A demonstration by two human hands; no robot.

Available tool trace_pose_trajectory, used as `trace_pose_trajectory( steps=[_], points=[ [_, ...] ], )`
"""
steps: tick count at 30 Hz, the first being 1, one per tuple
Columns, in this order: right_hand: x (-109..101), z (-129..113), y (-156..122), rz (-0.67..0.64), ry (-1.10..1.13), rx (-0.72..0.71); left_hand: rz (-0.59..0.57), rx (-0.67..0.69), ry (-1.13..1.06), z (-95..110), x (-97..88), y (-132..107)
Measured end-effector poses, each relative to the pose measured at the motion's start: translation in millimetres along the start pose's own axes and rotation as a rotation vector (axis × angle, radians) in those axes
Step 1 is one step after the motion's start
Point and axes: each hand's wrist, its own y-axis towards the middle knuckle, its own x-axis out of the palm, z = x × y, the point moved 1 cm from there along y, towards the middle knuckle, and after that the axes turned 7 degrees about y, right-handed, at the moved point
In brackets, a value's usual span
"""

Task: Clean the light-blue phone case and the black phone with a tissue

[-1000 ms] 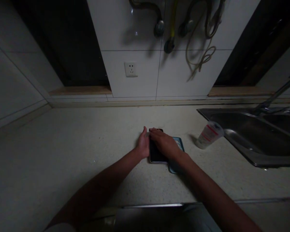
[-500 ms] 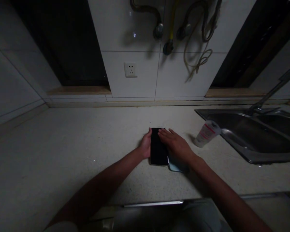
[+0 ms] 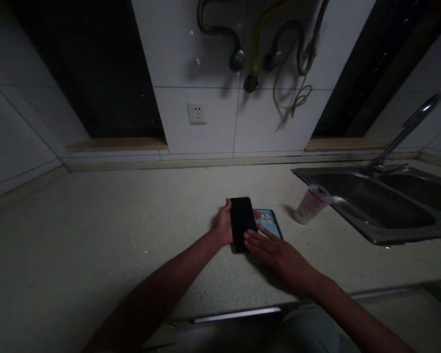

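Dim frame, details limited; landmark = sink (image 3: 356,234); phone (image 3: 241,223) sits well left of the sink, screen dark and face up, at or just off the countertop (image 3: 113,230), can't tell if its far end is lifted; left hand (image 3: 224,226) is closed round the phone's edge on the side away from the sink, thumb on that edge, what looks like a fingertip showing at the sink-side edge, so a sideways pinch, not a full wrap; right hand (image 3: 279,252) is flat and spread, gripping nothing, fingertips touching the phone's near corner on the sink side and lying over the near end of the blue case (image 3: 270,219); case lies flat between phone and sink, touching or partly under the phone, camera cutouts at its far end; white tube (image 3: 310,204) stands tilted just at the sink's left rim, apart from the case; risks as I read them: the edge pinch is narrow, so a push from the right fingertips could twist the phone out onto the counter; the loose case could skid toward the sink under a flat palm and knock the tube; low light makes aligning the cutouts guesswork.
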Motion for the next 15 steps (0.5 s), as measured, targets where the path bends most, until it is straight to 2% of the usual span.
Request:
trace_pose_trajectory(
  steps=[3,8,12,15],
  points=[
    [-7,17,0,0.047,-0.058,0.097,0.021,0.010,-0.019,-3,6.0,0],
    [-4,40,45,0.072,-0.110,0.288,0.188,0.111,-0.041,-3,14.2,-3],
    [9,31,80,0.062,-0.111,0.398,0.208,0.161,-0.085,0,12.9,-4],
    [20,15,85,0.055,-0.079,0.336,0.130,0.128,-0.135,2,8.7,-2]
  ],
)
